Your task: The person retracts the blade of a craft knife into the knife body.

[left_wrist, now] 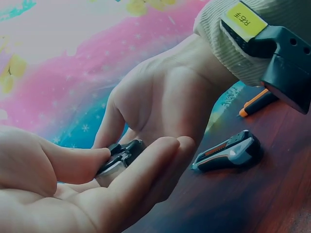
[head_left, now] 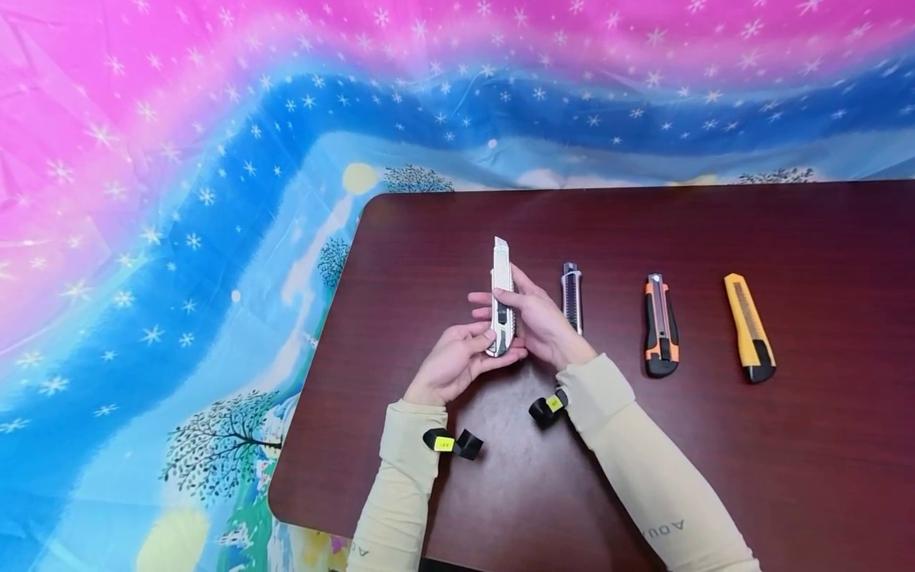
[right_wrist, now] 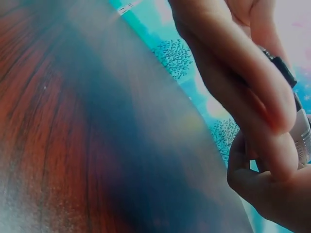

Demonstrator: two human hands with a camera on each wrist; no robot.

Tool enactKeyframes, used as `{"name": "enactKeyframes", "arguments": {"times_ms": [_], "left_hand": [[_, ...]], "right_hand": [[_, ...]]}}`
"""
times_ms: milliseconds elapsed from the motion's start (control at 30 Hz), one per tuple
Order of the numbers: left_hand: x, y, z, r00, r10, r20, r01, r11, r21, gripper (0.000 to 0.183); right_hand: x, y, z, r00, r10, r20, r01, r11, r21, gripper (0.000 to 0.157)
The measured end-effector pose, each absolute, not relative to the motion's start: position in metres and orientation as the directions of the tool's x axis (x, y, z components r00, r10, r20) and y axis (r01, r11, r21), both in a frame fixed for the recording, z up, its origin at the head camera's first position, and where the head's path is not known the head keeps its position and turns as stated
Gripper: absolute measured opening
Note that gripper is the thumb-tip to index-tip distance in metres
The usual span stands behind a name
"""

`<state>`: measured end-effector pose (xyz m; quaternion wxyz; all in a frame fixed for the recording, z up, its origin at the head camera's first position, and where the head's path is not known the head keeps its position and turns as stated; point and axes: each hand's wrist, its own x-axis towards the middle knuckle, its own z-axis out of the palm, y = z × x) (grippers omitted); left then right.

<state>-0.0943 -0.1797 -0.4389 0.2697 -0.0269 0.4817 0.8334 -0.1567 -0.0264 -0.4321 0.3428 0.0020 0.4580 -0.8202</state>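
A silver snap-off utility knife [head_left: 503, 270] is held upright in the head view, its angled tip toward the far table edge. Around its lower end, my left hand [head_left: 449, 359] grips with the thumb on the front. My right hand [head_left: 543, 322] holds the middle from the right, thumb lying across the front just above the black slider [head_left: 503, 314]. In the left wrist view the knife's dark end [left_wrist: 121, 153] shows between thumb and fingers. Only part of its grey body [right_wrist: 302, 138] appears in the right wrist view, the rest covered by fingers or cut off.
Right of the hands, a grey and dark utility knife [head_left: 571, 298], an orange and black one [head_left: 661, 326] and a yellow one [head_left: 749, 326] lie in a row on the dark red table [head_left: 822, 461]. A patterned cloth [head_left: 214, 159] hangs behind and at left.
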Motion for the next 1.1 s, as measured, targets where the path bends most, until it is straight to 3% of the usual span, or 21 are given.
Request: {"name": "enactKeyframes", "arguments": {"times_ms": [1100], "left_hand": [[-0.0977, -0.1748, -0.4421, -0.867, 0.367, -0.338, -0.481, -0.431, 0.764, 0.040]], "right_hand": [[-0.1578, -0.0238, -0.4360, -0.756, -0.598, -0.266, 0.553, -0.367, -0.748, 0.077]]}}
